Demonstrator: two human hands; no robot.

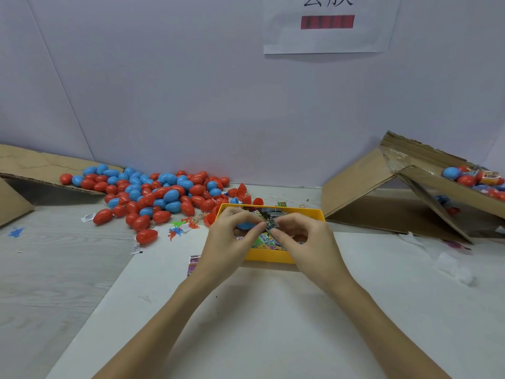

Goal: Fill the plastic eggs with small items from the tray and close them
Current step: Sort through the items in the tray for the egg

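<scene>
Hovering over the shallow yellow plastic tray (276, 257), the left hand (232, 239) is cupping a blue plastic egg half (244, 225) while the right hand (303, 236) is pinching a small printed packet (270, 226) beside it, apparently for loading.

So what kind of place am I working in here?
Probably a small hand-packing workstation: a heap of red and blue plastic eggs on a pale table, tilted cardboard boxes, a yellow plastic tray of trinkets.
</scene>
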